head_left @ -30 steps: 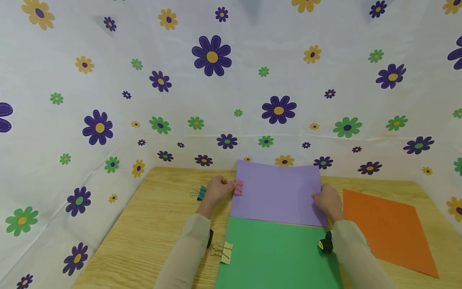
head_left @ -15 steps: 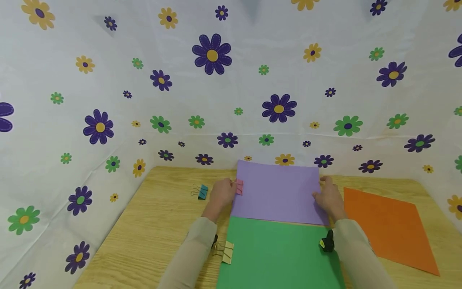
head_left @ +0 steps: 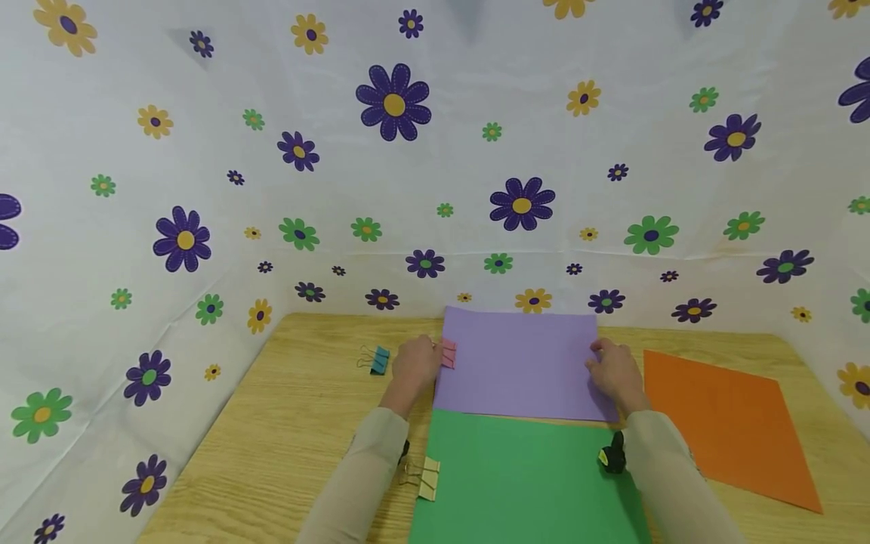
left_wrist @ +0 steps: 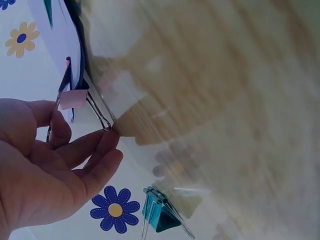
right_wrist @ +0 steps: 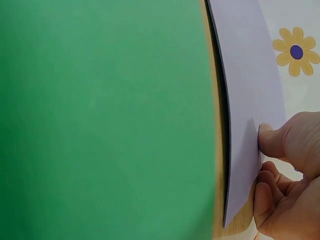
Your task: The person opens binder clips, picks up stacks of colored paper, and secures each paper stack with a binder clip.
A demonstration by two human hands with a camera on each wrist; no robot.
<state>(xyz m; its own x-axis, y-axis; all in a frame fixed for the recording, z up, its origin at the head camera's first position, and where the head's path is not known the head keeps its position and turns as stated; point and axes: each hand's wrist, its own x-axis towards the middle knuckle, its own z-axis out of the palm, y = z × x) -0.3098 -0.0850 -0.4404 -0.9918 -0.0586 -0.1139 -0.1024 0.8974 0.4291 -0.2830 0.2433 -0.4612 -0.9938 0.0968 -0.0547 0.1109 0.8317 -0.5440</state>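
A pink binder clip sits on the left edge of the purple paper. My left hand pinches its wire handles; in the left wrist view the fingers and thumb lie on the two handles of the pink clip, which straddles the paper's edge. On the opposite side my right hand holds the paper's right edge. In the right wrist view the thumb lies on top of the purple sheet, with the curled fingers at and below its edge.
Green paper lies in front of the purple one, with a yellow binder clip on its left edge. A teal binder clip stands left of my left hand. Orange paper lies to the right. Flowered cloth walls the wooden table.
My left hand has shifted slightly right, closer around the pink clip's handles, and the teal clip shows fully. The right hand stays at the purple paper's edge, its index finger a little moved.
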